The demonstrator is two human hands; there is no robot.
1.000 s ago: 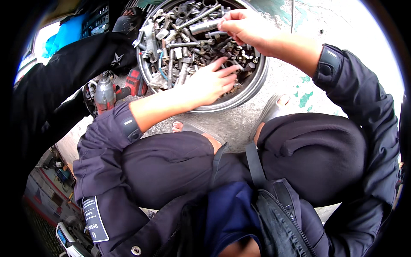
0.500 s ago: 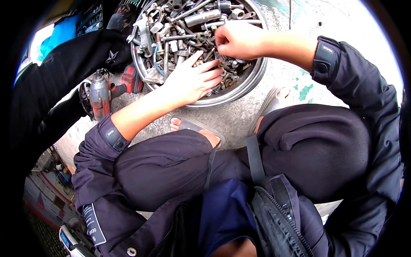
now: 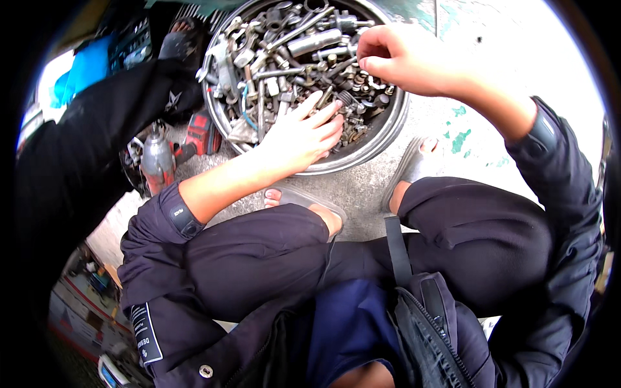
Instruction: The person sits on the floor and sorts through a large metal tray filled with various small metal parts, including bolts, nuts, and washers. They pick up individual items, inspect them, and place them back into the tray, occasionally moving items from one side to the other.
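A round metal wheel rim stands on the floor, heaped with loose bolts, nuts and sockets. My left hand lies over the near part of the heap, fingers stretched and spread, gripping nothing visible. Just beyond its fingertips is a dark threaded piece. Over the right side of the rim is my right hand, its fingers curled in towards the thumb; whatever they may hold is hidden. A long shiny socket and a long bolt lie among the hardware.
A red and grey cordless impact wrench stands left of the rim. Another person's dark-clothed leg and sandalled foot are at the upper left, near a blue bag. My sandalled feet rest close to the rim.
My right hand has lifted out of the hardware and moved right and towards me, its fingers still curled. My left hand stays spread on the heap, and the dark threaded piece now shows by its fingertips.
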